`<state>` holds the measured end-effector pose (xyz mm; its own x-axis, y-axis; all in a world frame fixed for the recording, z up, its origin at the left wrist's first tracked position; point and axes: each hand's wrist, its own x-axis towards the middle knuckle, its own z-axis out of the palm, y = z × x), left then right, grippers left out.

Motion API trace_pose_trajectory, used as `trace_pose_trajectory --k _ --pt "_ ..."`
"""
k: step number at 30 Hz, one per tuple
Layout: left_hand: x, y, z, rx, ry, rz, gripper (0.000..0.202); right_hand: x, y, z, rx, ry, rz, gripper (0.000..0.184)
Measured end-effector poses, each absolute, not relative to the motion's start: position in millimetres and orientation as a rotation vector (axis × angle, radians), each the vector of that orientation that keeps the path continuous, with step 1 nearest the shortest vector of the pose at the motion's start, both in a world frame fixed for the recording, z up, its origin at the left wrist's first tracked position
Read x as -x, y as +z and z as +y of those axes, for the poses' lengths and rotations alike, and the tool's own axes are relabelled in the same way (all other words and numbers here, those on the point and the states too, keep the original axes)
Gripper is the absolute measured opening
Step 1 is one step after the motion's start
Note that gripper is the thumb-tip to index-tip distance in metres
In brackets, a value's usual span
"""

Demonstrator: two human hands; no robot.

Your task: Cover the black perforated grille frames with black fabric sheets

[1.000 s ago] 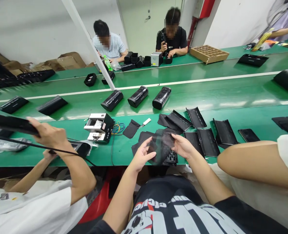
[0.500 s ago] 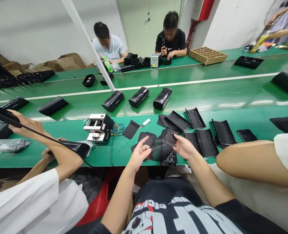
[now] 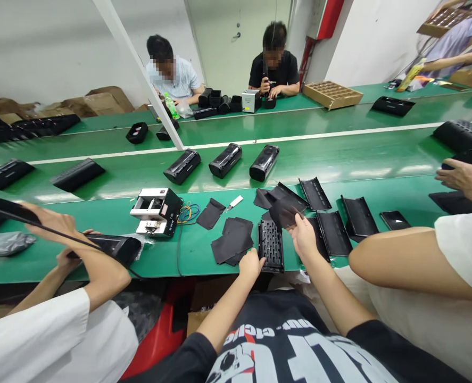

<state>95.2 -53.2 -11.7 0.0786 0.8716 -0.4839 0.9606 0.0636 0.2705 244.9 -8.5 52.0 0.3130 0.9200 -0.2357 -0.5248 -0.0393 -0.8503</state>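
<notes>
Near the table's front edge, my left hand (image 3: 252,264) is closed on the lower left side of a black plastic panel (image 3: 271,246) with rows of slots. A thin, see-through black sheet (image 3: 284,213) is pinched in my right hand (image 3: 304,236), above the panel's upper right. Left of the panel lies a loose pile of black sheets (image 3: 232,240). Several curved black plastic shells (image 3: 333,234) rest to the right of my right hand, some partly hidden by it. Another dark sheet (image 3: 210,214) lies farther back, beside a small white-ended tool (image 3: 234,202).
A white and black machine (image 3: 156,211) with coiled wires stands left. Black speaker-like housings (image 3: 225,160) sit on the green belt (image 3: 323,151). A phone (image 3: 395,220) lies right. Co-workers' arms reach in at both sides (image 3: 108,266); a white post (image 3: 140,74) rises behind.
My left hand has let go of the sheet and moved down to the slotted panel. My right hand keeps the sheet, now off to the panel's upper right.
</notes>
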Motion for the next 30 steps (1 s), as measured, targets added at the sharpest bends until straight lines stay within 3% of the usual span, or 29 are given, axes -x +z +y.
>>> trace_pose_trajectory --k 10,18,22,26,30 --pt "-84 -10 -40 -1.812 -0.120 1.789 0.021 -262 35 -21 1.204 1.043 -0.570 0.034" --pt "-51 -6 -21 -1.851 0.066 1.699 0.025 -243 13 -31 1.282 0.754 -2.179 0.037" --pt "-46 -7 -23 -1.874 0.133 1.672 0.028 -228 -8 -40 1.369 0.698 -2.614 0.032" --pt "-44 -3 -35 -1.876 0.360 1.728 0.035 -228 -9 -34 1.393 0.719 -2.565 0.042" --pt "-49 4 -52 -1.416 0.541 1.830 0.024 -236 -8 -15 1.771 0.489 -2.085 0.038"
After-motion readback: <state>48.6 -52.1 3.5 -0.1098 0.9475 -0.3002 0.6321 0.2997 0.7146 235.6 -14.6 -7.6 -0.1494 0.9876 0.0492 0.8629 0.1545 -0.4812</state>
